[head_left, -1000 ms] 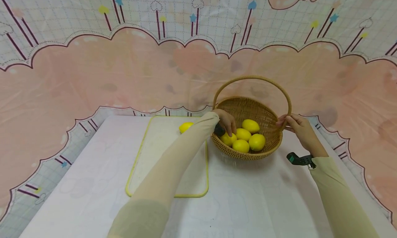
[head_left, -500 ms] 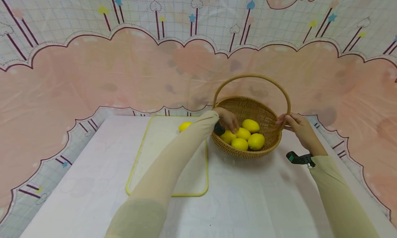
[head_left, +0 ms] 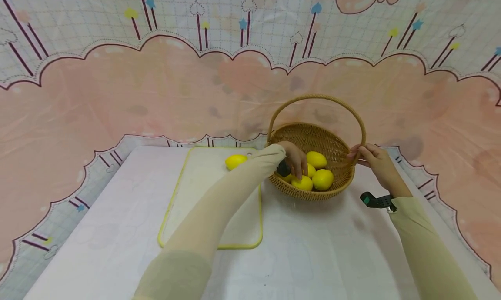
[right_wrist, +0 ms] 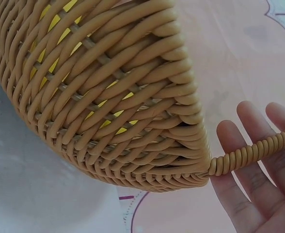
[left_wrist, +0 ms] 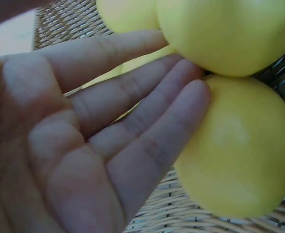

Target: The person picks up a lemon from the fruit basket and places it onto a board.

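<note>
A brown wicker basket [head_left: 348, 182] with a tall arched handle [head_left: 317, 96] stands on the right half of the table, its opening tipped toward me. Several yellow lemons [head_left: 322, 179] lie inside it. My left hand [head_left: 294, 157] reaches in over the near-left rim. In the left wrist view its fairly straight fingertips touch the lemons [left_wrist: 239, 150], and the palm holds nothing; the thumb is not clearly seen. My right hand [head_left: 377, 163] grips the right foot of the handle. The right wrist view shows those fingers [right_wrist: 251, 160] lying behind the wrapped handle.
One lemon [head_left: 236, 161] lies on a white cutting board [head_left: 199, 191] with a yellow edge, left of the basket. My left sleeve [head_left: 219, 204] crosses over the board. A patterned cloth [head_left: 156, 95] hangs behind the white table [head_left: 313, 256].
My left hand lifted slightly, then moved right and down onto the front lemons, covering the leftmost one. The right hand keeps its hold. The lemon on the board shows more fully.
</note>
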Demonstrator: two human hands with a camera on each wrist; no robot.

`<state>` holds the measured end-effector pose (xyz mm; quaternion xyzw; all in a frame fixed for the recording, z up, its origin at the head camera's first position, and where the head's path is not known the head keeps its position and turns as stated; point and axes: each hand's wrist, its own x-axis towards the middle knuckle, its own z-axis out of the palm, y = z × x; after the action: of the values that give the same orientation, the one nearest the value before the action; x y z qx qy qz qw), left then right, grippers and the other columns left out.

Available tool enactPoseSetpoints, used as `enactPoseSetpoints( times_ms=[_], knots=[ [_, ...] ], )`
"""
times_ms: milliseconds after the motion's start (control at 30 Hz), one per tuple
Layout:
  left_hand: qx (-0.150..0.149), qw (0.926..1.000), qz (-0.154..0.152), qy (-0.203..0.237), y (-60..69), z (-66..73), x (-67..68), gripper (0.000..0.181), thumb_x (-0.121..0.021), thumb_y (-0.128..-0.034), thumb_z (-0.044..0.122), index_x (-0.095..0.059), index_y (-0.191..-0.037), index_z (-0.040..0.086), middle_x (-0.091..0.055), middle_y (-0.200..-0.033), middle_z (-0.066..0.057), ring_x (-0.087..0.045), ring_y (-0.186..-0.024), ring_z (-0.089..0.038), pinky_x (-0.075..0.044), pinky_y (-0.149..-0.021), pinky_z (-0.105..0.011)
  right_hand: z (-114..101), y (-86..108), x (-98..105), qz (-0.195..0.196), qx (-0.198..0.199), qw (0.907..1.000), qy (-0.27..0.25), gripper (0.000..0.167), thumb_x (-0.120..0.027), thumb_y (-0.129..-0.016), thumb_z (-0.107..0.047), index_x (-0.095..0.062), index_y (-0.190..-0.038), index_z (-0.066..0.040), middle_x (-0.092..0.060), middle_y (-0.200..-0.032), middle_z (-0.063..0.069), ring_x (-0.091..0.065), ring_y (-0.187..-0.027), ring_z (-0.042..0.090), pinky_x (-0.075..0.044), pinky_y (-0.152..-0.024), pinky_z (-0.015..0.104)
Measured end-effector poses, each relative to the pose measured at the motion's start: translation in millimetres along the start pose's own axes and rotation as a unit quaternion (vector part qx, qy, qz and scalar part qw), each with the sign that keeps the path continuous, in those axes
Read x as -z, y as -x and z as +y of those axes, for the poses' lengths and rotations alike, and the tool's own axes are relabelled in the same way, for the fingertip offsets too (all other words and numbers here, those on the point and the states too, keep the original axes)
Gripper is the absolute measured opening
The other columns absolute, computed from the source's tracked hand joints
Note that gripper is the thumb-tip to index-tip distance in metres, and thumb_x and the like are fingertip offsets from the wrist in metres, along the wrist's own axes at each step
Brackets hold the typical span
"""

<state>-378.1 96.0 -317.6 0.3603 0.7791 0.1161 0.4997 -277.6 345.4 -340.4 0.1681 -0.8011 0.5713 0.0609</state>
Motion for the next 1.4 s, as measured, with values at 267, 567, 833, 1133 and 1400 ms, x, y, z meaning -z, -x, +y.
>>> enactPoseSetpoints(
  times_ms=[267, 567, 833, 1133, 1400],
  knots=[
    [-0.012, 0.9999, -0.003, 0.009, -7.3, -3.4, -2.5, 0.053, -0.054, -0.0926, 0.002, -0.041, -0.143, 0.010, -0.031, -0.153, -0.009, -0.029, -0.142, -0.019, -0.039, -0.108, -0.026, 0.9, 0.4, 0.5, -0.005, 0.007, 0.9999, -0.011, 0.025, -0.041, -0.100, -0.023, -0.064, -0.104, -0.011, -0.067, -0.093, -0.006, -0.066, -0.091, 0.002, -0.052, -0.079, 0.011],
    [-0.013, 0.9986, -0.019, 0.048, -8.4, -6.0, -3.3, 0.054, -0.052, -0.0910, -0.006, -0.042, -0.141, 0.011, -0.026, -0.154, -0.016, -0.028, -0.142, -0.023, -0.037, -0.110, -0.030, 0.8, -0.1, 1.7, -0.006, 0.006, 0.9997, -0.022, 0.026, -0.042, -0.100, -0.023, -0.063, -0.105, -0.009, -0.068, -0.092, -0.007, -0.066, -0.091, 0.002, -0.052, -0.079, 0.011],
    [-0.008, 0.9994, -0.027, 0.021, -9.7, -6.4, -3.3, 0.056, -0.052, -0.0920, -0.003, -0.038, -0.144, 0.010, -0.031, -0.153, -0.012, -0.031, -0.141, -0.021, -0.038, -0.110, -0.028, 0.8, -0.4, 1.7, -0.005, 0.006, 0.9997, -0.023, 0.026, -0.042, -0.100, -0.022, -0.063, -0.104, -0.008, -0.069, -0.091, -0.007, -0.066, -0.090, 0.001, -0.052, -0.079, 0.011],
    [-0.010, 0.9978, -0.023, 0.062, -11.9, -6.9, -5.9, 0.057, -0.059, -0.0862, -0.005, -0.046, -0.138, 0.014, -0.034, -0.151, -0.013, -0.033, -0.140, -0.021, -0.041, -0.107, -0.031, 0.1, -0.2, 1.6, -0.009, 0.011, 0.9993, -0.034, 0.028, -0.042, -0.100, -0.021, -0.063, -0.104, -0.004, -0.069, -0.091, -0.007, -0.066, -0.090, 0.001, -0.052, -0.079, 0.012],
    [-0.025, 0.9991, -0.027, -0.022, -14.5, -8.0, -5.1, 0.061, -0.063, -0.0873, 0.003, -0.040, -0.143, 0.012, -0.037, -0.150, -0.012, -0.036, -0.138, -0.020, -0.038, -0.109, -0.029, 0.2, 0.3, 2.2, -0.011, 0.014, 0.9994, -0.031, 0.028, -0.041, -0.100, -0.020, -0.062, -0.105, -0.002, -0.068, -0.092, -0.007, -0.066, -0.090, 0.001, -0.052, -0.079, 0.012]
  ],
)
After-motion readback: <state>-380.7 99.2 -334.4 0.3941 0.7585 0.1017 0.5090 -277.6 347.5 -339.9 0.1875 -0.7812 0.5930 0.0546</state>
